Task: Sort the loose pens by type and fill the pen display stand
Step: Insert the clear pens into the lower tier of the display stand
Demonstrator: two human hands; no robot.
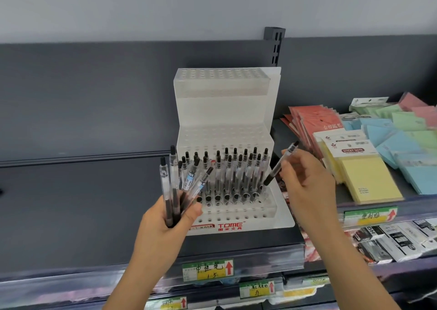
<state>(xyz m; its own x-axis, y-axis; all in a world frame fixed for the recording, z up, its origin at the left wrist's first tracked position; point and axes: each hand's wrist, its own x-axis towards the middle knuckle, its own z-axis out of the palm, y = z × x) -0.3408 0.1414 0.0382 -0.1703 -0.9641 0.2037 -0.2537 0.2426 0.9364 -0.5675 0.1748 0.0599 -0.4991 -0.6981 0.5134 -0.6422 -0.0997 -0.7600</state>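
Item 1. Left hand (163,222): closed round a bundle of pens (173,182), gripped at their lower ends. The caps fanned out above the fist. At least one pen bore a blue-and-white label, so the lot looked unsorted.

Item 2. Stand (222,106): white, three stepped tiers, sat just right of that fist. Standing pens (234,170) filled roughly two back rows of the lowest tier. The front rows nearest the fist showed open holes, and the middle and top tiers held nothing.

Item 3. Single pen (279,166): pinched near its upper half by the fingers of the right hand (307,184). It slanted tip-down from the grip toward the stand's right edge, not yet in a hole.

Item 4. Yellow sticky notes (371,179): stacked right of that hand, no part of the job.

Progress, as judged: early. One tier was partly filled, and a handful of pens plus most holes remained.
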